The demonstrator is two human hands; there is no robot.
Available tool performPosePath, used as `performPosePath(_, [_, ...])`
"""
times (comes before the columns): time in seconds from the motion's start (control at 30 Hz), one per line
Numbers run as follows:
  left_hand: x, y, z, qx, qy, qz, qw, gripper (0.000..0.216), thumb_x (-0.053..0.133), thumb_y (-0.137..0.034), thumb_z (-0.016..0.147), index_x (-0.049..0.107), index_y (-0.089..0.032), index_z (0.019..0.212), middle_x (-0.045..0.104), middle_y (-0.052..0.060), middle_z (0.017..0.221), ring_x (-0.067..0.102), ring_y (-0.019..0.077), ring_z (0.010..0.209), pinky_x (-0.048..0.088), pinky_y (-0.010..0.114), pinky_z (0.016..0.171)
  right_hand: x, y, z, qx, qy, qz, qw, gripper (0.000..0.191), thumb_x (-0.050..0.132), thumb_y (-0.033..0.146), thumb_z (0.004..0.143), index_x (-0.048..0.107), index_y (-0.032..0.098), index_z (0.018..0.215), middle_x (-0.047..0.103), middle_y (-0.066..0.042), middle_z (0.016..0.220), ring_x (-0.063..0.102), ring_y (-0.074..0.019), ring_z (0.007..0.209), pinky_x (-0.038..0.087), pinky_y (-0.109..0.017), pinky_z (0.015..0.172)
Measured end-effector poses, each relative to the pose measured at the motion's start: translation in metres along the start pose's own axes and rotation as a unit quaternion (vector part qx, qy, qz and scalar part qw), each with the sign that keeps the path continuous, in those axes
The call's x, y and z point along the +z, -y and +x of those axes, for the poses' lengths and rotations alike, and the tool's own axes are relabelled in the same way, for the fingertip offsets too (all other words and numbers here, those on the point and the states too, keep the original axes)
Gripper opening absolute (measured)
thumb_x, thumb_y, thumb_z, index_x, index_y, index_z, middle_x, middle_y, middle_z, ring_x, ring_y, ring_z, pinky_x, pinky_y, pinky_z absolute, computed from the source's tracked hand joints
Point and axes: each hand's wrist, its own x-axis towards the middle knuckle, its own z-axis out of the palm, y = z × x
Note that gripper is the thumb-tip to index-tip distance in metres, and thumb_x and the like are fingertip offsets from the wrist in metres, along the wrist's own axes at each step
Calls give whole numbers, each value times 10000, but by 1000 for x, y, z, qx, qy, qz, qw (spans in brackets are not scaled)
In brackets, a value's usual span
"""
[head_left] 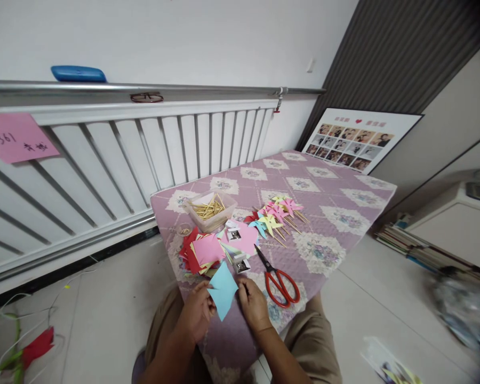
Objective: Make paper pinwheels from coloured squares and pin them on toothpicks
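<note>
My left hand [199, 309] pinches the left side of a light blue paper square [224, 290], which has slits cut in from its corners. At the paper's right corner, my right hand [254, 301] is closed, its fingertips against the edge. Scissors with red handles [280, 285] lie partly open to the right of that hand. Just beyond the paper are a stack of coloured paper squares [208, 249] and a small open box of metal pins [241, 264]. A second small box [234, 233] rests on pink paper.
A clear plastic box [216, 221] holds many wooden sticks. Several finished paper pinwheels [276, 213] lie on the flowered tablecloth [320, 213]. A white radiator [184, 144] stands behind the table, and a photo board [356, 138] leans at the far end.
</note>
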Motion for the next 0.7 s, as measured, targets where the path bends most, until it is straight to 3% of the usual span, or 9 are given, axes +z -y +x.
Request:
performPosePath(0.13, [3,-9,-10,115,-26,179,977,158,587,-344,735,550,-205,669,457,-62,537,416,107,516,320,237,542,-2,0,1,34,-16,55,998,282,481,378,876,664,185,968,717,-96,941,657,-254,881,480,-354,828])
performPosePath(0.27, [2,-9,-15,238,-44,384,891,141,501,-260,803,574,-201,697,541,-26,637,503,140,627,378,259,616,-9,0,3,74,-24,119,990,344,526,475,850,673,182,955,726,-93,903,655,-258,865,496,-359,811])
performPosePath(0.37, [0,1,-13,328,-10,468,821,137,471,-170,809,591,-193,748,623,21,784,571,168,769,424,286,722,-15,5,-1,115,-8,181,977,459,516,575,848,687,190,1030,743,-96,920,671,-257,835,520,-369,778])
performPosePath(0.43, [-2,11,-12,348,33,511,785,165,453,-134,823,606,-187,791,646,49,857,589,181,841,441,305,777,-18,12,-11,169,33,279,945,531,516,633,839,671,215,1126,748,-90,978,678,-246,848,523,-371,780])
performPosePath(0.53, [-3,27,-11,339,78,569,745,194,443,-107,834,621,-181,810,651,68,893,589,192,873,456,325,803,-20,25,-29,242,104,444,856,560,546,671,819,643,253,1178,734,-71,1052,672,-219,889,509,-346,800])
performPosePath(0.6, [-4,38,-11,328,100,598,725,208,442,-97,835,632,-179,812,652,72,902,590,196,869,466,329,797,-20,33,-39,275,114,496,816,502,596,661,796,672,246,1068,740,-49,965,671,-190,818,508,-297,734])
performPosePath(0.7, [-6,51,-13,320,131,620,704,234,439,-104,848,660,-181,842,661,79,929,599,206,880,476,347,806,-21,41,-44,316,99,513,792,382,731,570,728,678,226,886,723,-2,770,647,-149,661,487,-233,601])
